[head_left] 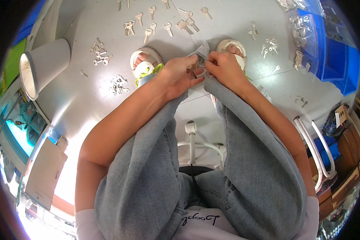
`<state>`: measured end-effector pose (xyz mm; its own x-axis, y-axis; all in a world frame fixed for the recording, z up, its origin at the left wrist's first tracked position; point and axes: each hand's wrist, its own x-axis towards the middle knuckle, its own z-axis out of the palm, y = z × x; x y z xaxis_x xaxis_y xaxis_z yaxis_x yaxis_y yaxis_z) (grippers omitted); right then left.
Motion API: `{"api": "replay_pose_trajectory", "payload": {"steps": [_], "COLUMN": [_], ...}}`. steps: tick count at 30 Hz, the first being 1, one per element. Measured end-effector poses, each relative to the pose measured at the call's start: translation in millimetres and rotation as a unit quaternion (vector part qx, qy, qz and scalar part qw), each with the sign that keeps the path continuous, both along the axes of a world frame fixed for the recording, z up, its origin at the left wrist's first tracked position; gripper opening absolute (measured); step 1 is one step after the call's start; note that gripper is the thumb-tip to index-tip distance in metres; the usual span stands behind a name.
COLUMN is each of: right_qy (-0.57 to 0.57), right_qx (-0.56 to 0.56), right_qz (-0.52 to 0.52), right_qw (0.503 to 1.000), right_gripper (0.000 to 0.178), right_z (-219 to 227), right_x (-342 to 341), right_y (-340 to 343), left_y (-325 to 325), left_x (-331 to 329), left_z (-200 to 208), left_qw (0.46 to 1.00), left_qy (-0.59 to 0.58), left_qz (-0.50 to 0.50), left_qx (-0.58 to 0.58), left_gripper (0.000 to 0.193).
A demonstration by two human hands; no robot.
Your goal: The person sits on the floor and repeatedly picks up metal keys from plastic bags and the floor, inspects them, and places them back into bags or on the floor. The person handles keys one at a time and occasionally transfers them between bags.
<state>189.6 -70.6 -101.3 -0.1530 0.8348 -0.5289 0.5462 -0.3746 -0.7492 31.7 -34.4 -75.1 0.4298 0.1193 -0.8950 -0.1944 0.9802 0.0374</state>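
Between my knees, just above the floor, both hands hold a small crumpled, whitish bag (203,49) that looks like plastic. Something dark shows inside it, too small to make out. My left hand (177,77) grips the bag's left side near the thumb, its other fingers partly stretched out below. Curled fingers of my right hand (225,69) pinch the bag's right edge. Beyond the hands, a group of loose key blanks (168,28) lies spread on the grey floor.
More keys lie in piles at the left (118,85) and right (272,44). A white bin (48,66) lies tilted at far left. Blue crates (338,60) with clear bags stand at right. A white metal frame (318,156) is by my right elbow.
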Motion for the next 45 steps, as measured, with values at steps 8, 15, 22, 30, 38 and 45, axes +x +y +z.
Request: {"api": "replay_pose_trajectory", "payload": {"steps": [8,15,22,30,38,45], "right_qy": [0.011,-0.02,-0.158,-0.213,-0.258,-0.251], "right_qx": [-0.023,0.033,-0.003,0.127,0.206,0.257], "right_qz": [-0.025,-0.034,0.016,0.106,0.15,0.15], "right_qw": [0.999,0.999,0.987,0.963,0.932,0.921], "right_gripper": [0.023,0.023,0.026,0.021,0.018,0.015], "right_z": [3,-14,11,13,9,-1], "right_x": [2,7,5,6,-1,11], "right_y": [1,-13,-5,-9,-9,-19], "left_y": [-2,8,3,-3,-6,1], "left_x": [-11,-10,17,7,1,-7], "left_z": [-4,14,-9,-17,-33,-26], "left_qw": [0.996,0.921,0.608,0.677,0.666,0.673], "left_qy": [-0.084,0.088,0.263,0.236,0.261,0.235], "left_qz": [-0.019,-0.219,-0.493,-0.392,-0.342,-0.388], "left_qx": [0.026,0.308,0.564,0.577,0.609,0.584], "left_gripper": [0.022,0.028,0.028,0.015,0.011,0.019]}}
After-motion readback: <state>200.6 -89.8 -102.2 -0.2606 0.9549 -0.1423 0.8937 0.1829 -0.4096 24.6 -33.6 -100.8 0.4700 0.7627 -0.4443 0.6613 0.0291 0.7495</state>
